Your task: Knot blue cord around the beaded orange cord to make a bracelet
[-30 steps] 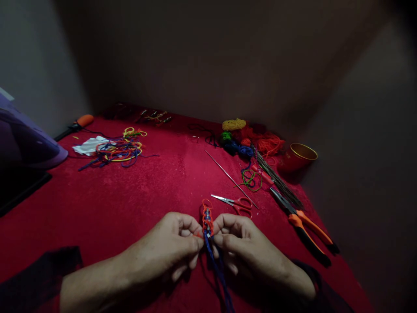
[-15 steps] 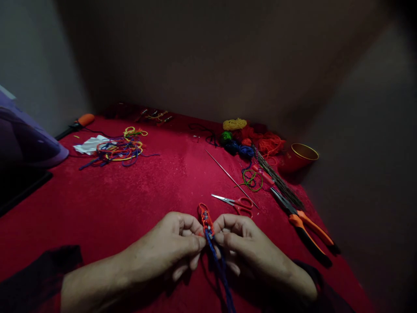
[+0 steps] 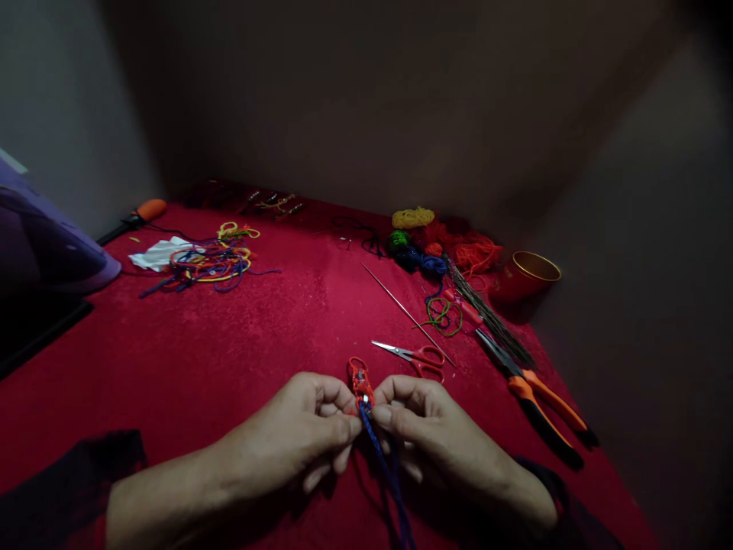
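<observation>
Between my hands is a small knotted cord piece [image 3: 360,382], orange-red with a loop at its far end and shiny bits like beads along its middle. Blue cords [image 3: 385,466] trail from its near end toward me. My left hand [image 3: 321,420] pinches its left side with thumb and forefinger. On the other side, my right hand [image 3: 421,416] grips the right edge the same way. The fingertips hide part of the knotting. Just beyond my right hand lie small scissors [image 3: 415,357] with red handles, and a long thin metal rod [image 3: 404,309] slants past them.
Orange-and-black pliers [image 3: 532,389] lie at right beside a bundle of thin sticks [image 3: 489,313]. Farther back are yarn balls [image 3: 424,244] and a red cup [image 3: 530,279]. Tangled cords [image 3: 211,263] and a white cloth or paper [image 3: 160,253] lie at left, near a purple object [image 3: 51,229].
The knotted piece has turned slightly between my fingers, and a shiny bit near its lower end shows more clearly. My right thumb has shifted a little; my left hand stays put.
</observation>
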Demonstrator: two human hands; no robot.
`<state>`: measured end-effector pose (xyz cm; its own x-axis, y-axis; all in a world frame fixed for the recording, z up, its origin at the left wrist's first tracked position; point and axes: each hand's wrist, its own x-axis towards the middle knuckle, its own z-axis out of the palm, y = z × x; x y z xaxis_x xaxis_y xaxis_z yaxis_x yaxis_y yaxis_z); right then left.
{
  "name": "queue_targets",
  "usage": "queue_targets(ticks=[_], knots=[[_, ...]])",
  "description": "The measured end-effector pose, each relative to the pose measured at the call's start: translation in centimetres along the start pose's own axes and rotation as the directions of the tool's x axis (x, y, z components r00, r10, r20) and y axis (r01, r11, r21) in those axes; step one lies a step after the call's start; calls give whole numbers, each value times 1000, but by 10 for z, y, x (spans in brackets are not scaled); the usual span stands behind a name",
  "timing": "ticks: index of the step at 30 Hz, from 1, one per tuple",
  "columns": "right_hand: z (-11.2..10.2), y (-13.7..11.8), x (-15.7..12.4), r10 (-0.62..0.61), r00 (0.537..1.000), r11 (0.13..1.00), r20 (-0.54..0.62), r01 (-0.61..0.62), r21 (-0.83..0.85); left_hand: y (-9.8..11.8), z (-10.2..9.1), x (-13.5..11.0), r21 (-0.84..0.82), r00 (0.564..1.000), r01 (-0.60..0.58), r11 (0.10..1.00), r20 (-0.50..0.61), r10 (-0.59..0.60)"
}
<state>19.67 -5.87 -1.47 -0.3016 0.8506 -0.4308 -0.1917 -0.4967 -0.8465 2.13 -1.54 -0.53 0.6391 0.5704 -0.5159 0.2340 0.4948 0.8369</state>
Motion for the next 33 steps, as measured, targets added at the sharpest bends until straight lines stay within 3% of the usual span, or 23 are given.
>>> queue_targets(ticks=[5,14,21,33], knots=[[0,-1,1,8,1000,1000,-21,-7,10,-1,-4,1,50,1000,4,999,9,-4],[2,0,1,-3,996,1000,-92,2,-12,-4,-3,1,14,992,-26,1000,-120,27],[2,7,3,-51,994,999,-95,51,-2,-2,0,0,18,987,-16,1000,-157,19],[1,8,3,-66,995,997,-78,64,-34,-5,-4,3,-8,996,-31,999,-78,31]])
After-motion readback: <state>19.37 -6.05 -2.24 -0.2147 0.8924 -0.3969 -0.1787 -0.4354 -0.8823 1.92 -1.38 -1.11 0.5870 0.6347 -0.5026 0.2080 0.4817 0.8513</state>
